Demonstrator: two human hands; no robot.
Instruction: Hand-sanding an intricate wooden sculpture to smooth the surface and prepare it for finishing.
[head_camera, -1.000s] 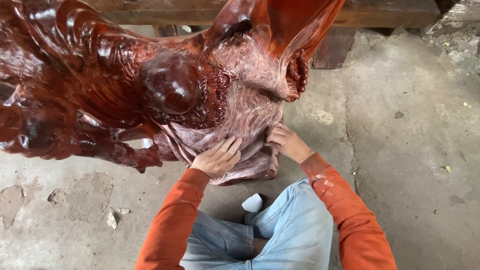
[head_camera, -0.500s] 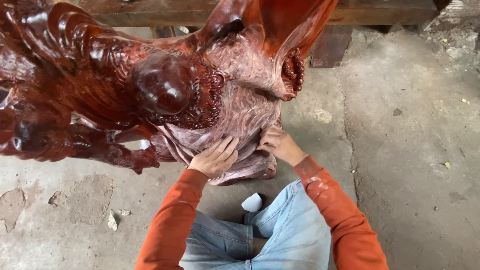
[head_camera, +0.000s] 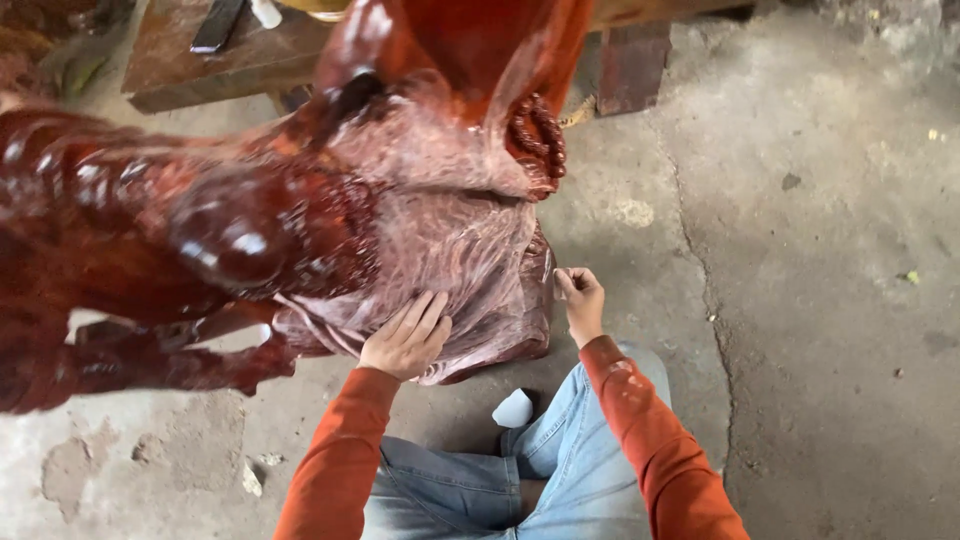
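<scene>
Fingers (head_camera: 425, 312) of the left hand (head_camera: 405, 340) lie flat and spread on the large glossy red-brown carved wooden statue (head_camera: 440, 240), holding nothing. The right hand (head_camera: 580, 300) hovers just beside the statue's right edge, fingertips pinched together; whether they hold something small I cannot tell. The statue stands on the cracked grey concrete floor (head_camera: 800, 300), directly ahead of both hands. A slipping palm might snag on the carved folds, and a hard push could tip the statue.
</scene>
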